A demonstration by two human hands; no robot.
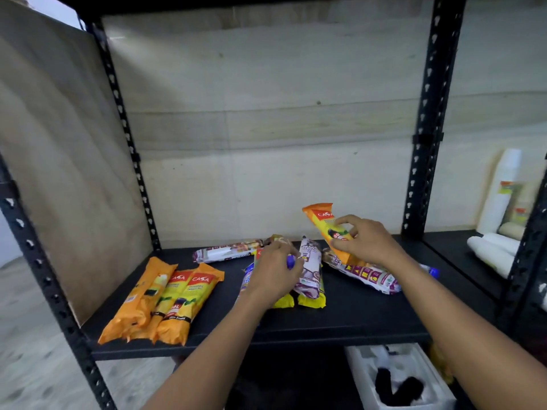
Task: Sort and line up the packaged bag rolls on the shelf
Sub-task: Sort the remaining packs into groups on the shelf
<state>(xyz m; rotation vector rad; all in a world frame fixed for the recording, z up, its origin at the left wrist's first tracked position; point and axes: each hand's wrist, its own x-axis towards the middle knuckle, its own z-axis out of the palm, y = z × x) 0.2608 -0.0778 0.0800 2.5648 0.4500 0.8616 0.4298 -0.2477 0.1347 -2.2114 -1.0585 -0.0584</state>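
Observation:
On the black shelf (355, 318) three orange-and-yellow bag rolls (165, 300) lie side by side at the left. A mixed heap sits in the middle: a purple-and-white roll (310, 270), yellow-ended rolls (310, 301) beneath it, and a white-and-purple roll (225, 252) lying crosswise behind. My left hand (273, 273) rests on the heap, fingers closed around a blue-printed pack (291, 261). My right hand (367, 239) holds an orange roll (324, 220) tilted up above the shelf. Another purple-and-white roll (370, 275) lies flat under my right wrist.
Black perforated uprights (429, 122) frame the bay, with a wooden panel (68, 161) on the left side. The neighbouring shelf at the right holds white cup stacks (494, 250). A white foam box (396, 377) sits below the shelf.

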